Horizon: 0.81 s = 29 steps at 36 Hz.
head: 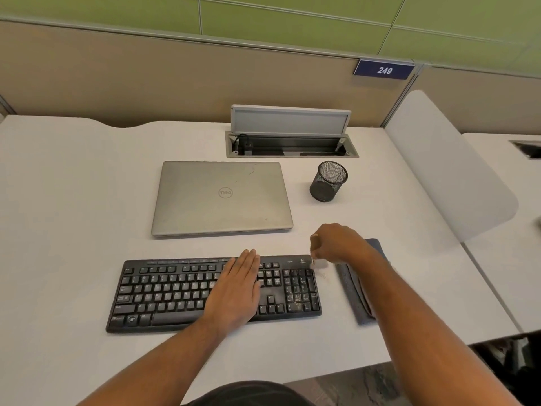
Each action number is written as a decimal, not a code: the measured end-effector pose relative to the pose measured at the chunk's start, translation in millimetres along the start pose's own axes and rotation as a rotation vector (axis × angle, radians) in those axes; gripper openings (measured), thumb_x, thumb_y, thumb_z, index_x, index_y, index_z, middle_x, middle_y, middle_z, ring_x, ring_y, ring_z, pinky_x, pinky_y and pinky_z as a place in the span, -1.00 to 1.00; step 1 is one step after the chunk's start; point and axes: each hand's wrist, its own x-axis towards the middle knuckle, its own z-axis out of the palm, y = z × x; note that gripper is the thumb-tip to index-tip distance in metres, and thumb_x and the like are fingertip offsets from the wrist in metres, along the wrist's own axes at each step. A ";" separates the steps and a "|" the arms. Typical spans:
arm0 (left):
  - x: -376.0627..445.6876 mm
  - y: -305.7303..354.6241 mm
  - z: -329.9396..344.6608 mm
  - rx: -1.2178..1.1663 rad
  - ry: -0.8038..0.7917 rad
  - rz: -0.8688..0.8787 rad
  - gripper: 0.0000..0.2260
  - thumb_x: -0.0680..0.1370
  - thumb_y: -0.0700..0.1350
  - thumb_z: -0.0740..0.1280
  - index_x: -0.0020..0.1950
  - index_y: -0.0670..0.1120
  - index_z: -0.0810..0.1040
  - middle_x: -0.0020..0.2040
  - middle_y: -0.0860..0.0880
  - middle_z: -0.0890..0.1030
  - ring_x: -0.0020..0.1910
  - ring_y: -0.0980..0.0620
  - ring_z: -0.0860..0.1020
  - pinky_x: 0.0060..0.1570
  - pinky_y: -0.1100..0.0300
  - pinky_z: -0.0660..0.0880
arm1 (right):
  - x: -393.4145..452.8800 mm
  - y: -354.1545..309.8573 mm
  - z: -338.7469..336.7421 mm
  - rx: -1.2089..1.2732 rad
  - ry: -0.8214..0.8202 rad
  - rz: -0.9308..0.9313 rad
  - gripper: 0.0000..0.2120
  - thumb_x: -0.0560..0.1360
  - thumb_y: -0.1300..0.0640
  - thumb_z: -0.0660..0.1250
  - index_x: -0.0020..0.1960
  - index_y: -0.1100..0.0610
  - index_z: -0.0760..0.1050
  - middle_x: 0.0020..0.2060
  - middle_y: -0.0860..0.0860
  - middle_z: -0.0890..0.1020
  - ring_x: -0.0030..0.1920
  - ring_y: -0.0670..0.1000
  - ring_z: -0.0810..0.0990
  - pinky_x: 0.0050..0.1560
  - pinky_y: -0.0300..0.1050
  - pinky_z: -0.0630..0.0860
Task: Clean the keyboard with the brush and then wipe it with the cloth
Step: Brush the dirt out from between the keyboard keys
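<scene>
Head view: brush (317,262) at keyboard (164,294) right edge.

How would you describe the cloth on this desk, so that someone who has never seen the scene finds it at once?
Start from the black keyboard at the front of the white desk. Just past its right end, partly under the person's right forearm, lies the cloth, a long folded strip. It is the only soft, dark blue-grey thing there; the silver laptop and mesh pen cup are rigid and lie farther back.
</scene>
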 end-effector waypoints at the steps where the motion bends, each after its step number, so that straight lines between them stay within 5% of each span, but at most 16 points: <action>1: 0.2 -0.2 0.0 0.001 0.003 -0.003 -0.45 0.70 0.09 -0.16 0.66 -0.10 -0.08 0.66 -0.04 -0.09 0.64 0.03 -0.13 0.58 0.04 -0.20 | 1.4 -1.7 -0.9 0.056 0.001 -0.029 -0.96 0.47 0.10 0.46 -0.11 0.02 0.70 -0.08 -0.02 0.74 -0.02 0.05 0.67 0.02 -0.05 0.59; 6: 1.0 -0.3 0.9 -0.002 -0.002 -0.005 -0.45 0.70 0.09 -0.14 0.66 -0.09 -0.07 0.65 -0.02 -0.11 0.64 0.04 -0.13 0.58 0.05 -0.21 | -3.0 -24.7 6.5 0.352 -0.057 -0.223 -0.92 0.53 0.14 0.50 -0.08 -0.01 0.75 -0.22 -0.26 0.70 -0.11 -0.22 0.63 -0.10 -0.35 0.48; 10: 0.7 -0.3 0.9 0.000 0.005 -0.008 -0.45 0.70 0.10 -0.14 0.66 -0.09 -0.06 0.66 -0.03 -0.07 0.64 0.04 -0.11 0.58 0.05 -0.22 | 0.7 -18.0 14.9 0.287 -0.041 -0.181 -0.85 0.52 0.11 0.50 -0.18 -0.10 0.70 -0.10 -0.13 0.76 -0.05 -0.08 0.67 0.05 -0.10 0.58; 17: 0.1 -0.8 0.3 -0.006 -0.005 -0.004 -0.45 0.70 0.10 -0.16 0.66 -0.09 -0.10 0.65 -0.03 -0.13 0.63 0.04 -0.15 0.58 0.03 -0.20 | -0.3 13.5 0.5 0.024 -0.014 -0.026 -0.93 0.49 0.09 0.48 -0.05 0.03 0.72 -0.07 -0.03 0.73 -0.01 0.04 0.66 0.06 -0.03 0.59; 23: 0.9 -0.5 0.3 -0.009 0.002 -0.006 -0.45 0.70 0.09 -0.14 0.66 -0.09 -0.06 0.66 -0.03 -0.08 0.64 0.05 -0.14 0.59 0.04 -0.18 | -5.1 -13.3 8.8 0.360 -0.019 -0.190 -0.82 0.51 0.07 0.51 -0.22 -0.16 0.67 -0.06 -0.16 0.76 -0.02 -0.12 0.67 0.06 -0.09 0.57; 26: 1.6 -0.9 1.2 -0.014 -0.013 -0.007 -0.44 0.70 0.09 -0.14 0.67 -0.09 -0.09 0.66 -0.02 -0.12 0.63 0.06 -0.17 0.59 0.04 -0.19 | -5.7 -18.2 14.8 0.325 -0.028 -0.162 -0.92 0.51 0.07 0.47 -0.14 -0.03 0.72 -0.08 -0.10 0.76 -0.03 -0.05 0.67 0.04 -0.05 0.59; 29: 1.7 -0.8 1.9 -0.012 -0.011 -0.012 -0.44 0.70 0.10 -0.15 0.66 -0.09 -0.09 0.66 -0.02 -0.12 0.63 0.06 -0.18 0.59 0.04 -0.21 | -6.3 -11.8 11.3 0.164 0.030 -0.040 -0.82 0.57 0.12 0.33 -0.16 0.14 0.63 -0.18 0.06 0.68 -0.07 0.12 0.65 -0.05 0.00 0.59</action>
